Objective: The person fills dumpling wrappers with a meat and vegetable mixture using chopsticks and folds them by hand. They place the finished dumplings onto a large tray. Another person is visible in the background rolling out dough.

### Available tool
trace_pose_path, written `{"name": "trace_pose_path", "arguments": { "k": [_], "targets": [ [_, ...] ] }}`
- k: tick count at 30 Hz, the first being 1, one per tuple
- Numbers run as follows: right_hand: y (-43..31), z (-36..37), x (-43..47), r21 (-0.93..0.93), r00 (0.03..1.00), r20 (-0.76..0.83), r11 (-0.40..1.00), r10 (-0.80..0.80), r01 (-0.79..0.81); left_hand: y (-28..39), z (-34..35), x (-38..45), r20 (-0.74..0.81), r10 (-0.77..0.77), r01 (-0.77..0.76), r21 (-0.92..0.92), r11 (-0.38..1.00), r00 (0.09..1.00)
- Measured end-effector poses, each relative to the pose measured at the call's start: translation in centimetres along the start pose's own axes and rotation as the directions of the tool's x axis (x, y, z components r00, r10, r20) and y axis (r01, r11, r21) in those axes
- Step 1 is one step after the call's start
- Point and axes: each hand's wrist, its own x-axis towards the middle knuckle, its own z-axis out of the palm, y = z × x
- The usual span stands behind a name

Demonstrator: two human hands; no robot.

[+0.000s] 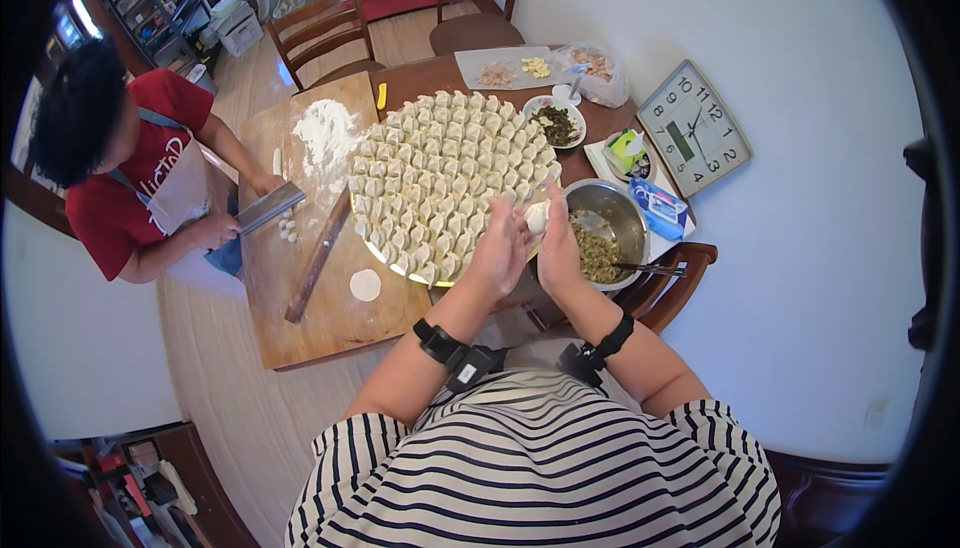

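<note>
A pale dumpling (536, 218) is held between my left hand (501, 248) and my right hand (559, 244), above the right edge of a large round tray full of shaped dumplings (450, 173). Just right of my right hand stands a steel bowl (640, 236) of chopped filling (596, 251), with dark utensils (652, 269) resting over its rim. Left of my hands, one flat round dough wrapper (365, 285) lies on the wooden board (337, 330). A wooden rolling pin (319, 259) lies slantwise there too.
Across the board, a co-worker (161, 173) holds a metal cleaver (270, 209) beside small dough pieces (287, 230). Flour (326, 131) lies farther back. Beyond the tray are a bowl of dark greens (555, 124) and a bag of food (596, 71). A square clock (694, 127) leans at the wall; a wipes packet (658, 208) lies nearby.
</note>
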Motion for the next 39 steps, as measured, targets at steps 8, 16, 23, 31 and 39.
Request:
{"name": "trace_pose_path", "arguments": {
  "k": [8,16,23,31,39],
  "targets": [
    [1.0,-2.1,-1.3,-0.510,0.867,0.249,0.703,-0.431,0.495,0.6,-5.5,-2.4,-0.184,-0.219,0.152,-0.321,0.935,0.958],
    [3.5,0.2,-4.5,-0.737,0.906,0.415,0.614,0.079,0.284,-3.1,-9.1,-5.5,-0.269,-0.304,0.257,-0.196,0.946,0.914],
    [6.0,-1.3,-4.9,-0.729,0.956,0.279,0.627,-0.096,0.275,-3.9,-13.3,-8.5,-0.278,-0.428,0.443,-0.011,0.897,0.860],
    [8.3,-1.1,-0.3,-0.833,0.961,0.244,0.480,-0.129,0.276,0.1,-18.2,-12.3,-0.518,-0.250,0.390,0.182,0.903,0.818],
    [8.1,-1.0,0.6,-0.850,0.976,0.201,0.479,-0.087,0.218,6.2,-27.0,-13.1,-0.617,0.611,0.641,0.735,0.222,0.497]
  ]
}}
